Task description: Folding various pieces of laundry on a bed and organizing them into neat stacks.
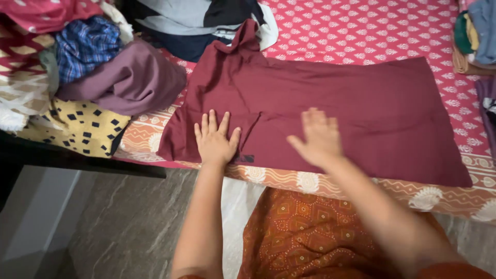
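Both hands lie flat and open on the maroon garment (330, 113), gripping nothing: left hand (215, 140) pins its near edge, right hand (318, 138), blurred, sits beside. The garment lies spread on the patterned bed (361, 31); the clothes pile (88, 72) sits beyond its left end.
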